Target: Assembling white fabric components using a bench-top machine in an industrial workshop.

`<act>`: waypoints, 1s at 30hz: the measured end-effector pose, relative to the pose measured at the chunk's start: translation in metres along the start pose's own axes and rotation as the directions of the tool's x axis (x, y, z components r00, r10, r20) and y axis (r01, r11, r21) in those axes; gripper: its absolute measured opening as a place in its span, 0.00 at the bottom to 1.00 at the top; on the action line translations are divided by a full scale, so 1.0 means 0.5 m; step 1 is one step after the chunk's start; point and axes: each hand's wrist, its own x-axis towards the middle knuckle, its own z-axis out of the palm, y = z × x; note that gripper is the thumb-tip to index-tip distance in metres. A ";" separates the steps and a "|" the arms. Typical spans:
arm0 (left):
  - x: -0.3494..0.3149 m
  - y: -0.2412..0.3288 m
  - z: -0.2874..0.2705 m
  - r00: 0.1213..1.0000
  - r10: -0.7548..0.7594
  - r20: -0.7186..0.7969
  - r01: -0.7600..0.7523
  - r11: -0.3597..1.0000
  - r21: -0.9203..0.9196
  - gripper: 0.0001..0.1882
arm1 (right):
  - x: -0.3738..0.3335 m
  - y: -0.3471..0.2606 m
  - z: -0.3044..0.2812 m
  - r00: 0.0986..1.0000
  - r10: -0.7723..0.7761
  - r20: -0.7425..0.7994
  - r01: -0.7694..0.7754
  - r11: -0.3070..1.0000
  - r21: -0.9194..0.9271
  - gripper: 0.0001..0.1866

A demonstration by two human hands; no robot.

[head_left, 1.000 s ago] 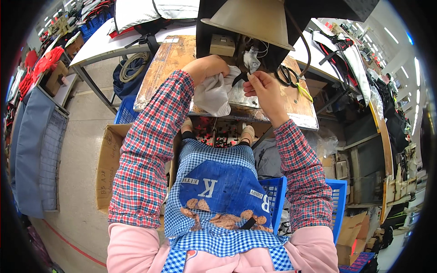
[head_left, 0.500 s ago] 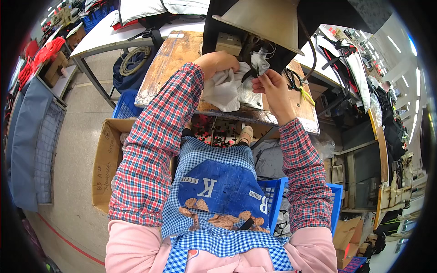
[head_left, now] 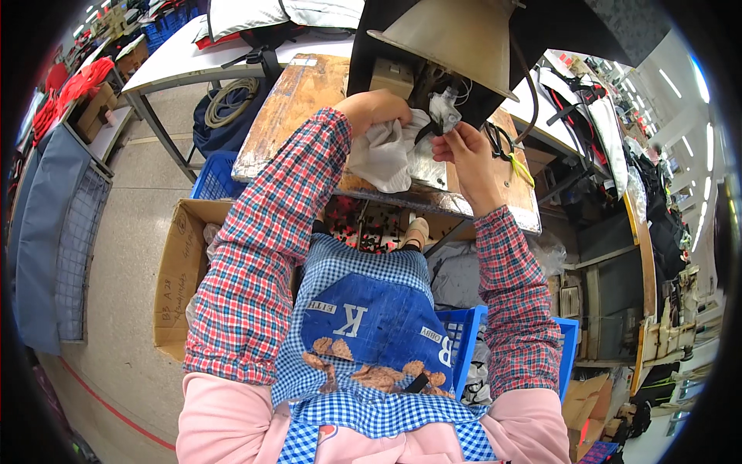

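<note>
A pale grey-white cloth piece lies bunched on the worn wooden worktop. My left hand is closed over its far edge, fingers curled and partly hidden by the fabric. A machine with a cream, funnel-shaped metal hood stands at the far side. Below the hood hangs a small clear and silvery machine part. Just under that part, my right hand is closed in a pinch of thumb and forefinger; what it grips is too small to make out. A short dark strip shows between the cloth and these fingertips.
The wooden worktop carries dark cords and a yellow tie at its right. Beside my legs are a cardboard box on the left and a blue plastic crate on the right. White tables flank the machine.
The view has shifted slightly. My right hand stays pinched below the machine part, tilted a little differently. My left hand stays on the cloth, which is bunched slightly more.
</note>
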 end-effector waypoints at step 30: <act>-0.037 -0.021 0.000 0.985 0.169 0.025 -0.161 0.968 -0.194 0.22 | -0.024 -0.022 0.005 0.998 0.060 -0.009 -0.059 0.992 0.115 0.10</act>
